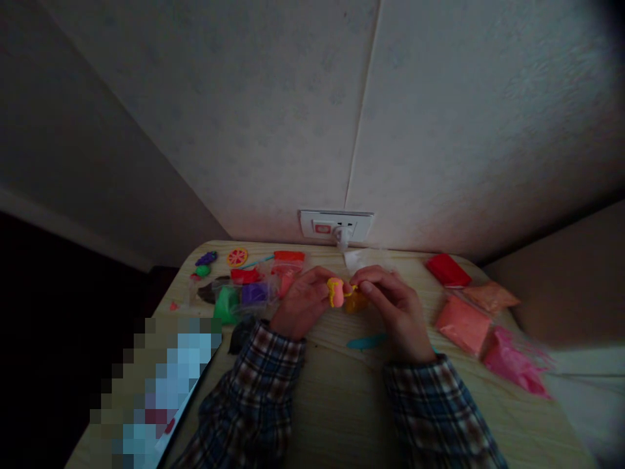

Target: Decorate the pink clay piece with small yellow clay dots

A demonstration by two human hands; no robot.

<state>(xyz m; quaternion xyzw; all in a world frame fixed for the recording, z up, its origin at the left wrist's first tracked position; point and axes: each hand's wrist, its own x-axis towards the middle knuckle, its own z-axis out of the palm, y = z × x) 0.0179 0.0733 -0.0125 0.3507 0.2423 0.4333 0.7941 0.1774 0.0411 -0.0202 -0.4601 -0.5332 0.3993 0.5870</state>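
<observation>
Between the thumb and fingers of my left hand [301, 306] is a small lump of salmon-pink modelling clay [338, 294] with bumpy yellow clay along its edge. A thin yellow clay strand [348, 293] stretches from the lump to my right hand [398, 307], whose thumb and fingertips pinch its end. Both hands are closed and raised above the wooden table [336, 404]. Below them lie a yellow-orange clay packet [356, 303], partly hidden, and a flat teal modelling tool [365, 341].
Left of my hands are a green clay packet [226, 305], a purple one [254, 294] and a round fruit-slice piece [237, 258]. A pixelated screen [170, 397] lies at front left. Salmon [463, 322], red [448, 271] and pink packets [515, 363] lie right. A wall socket [336, 226] holds a plug.
</observation>
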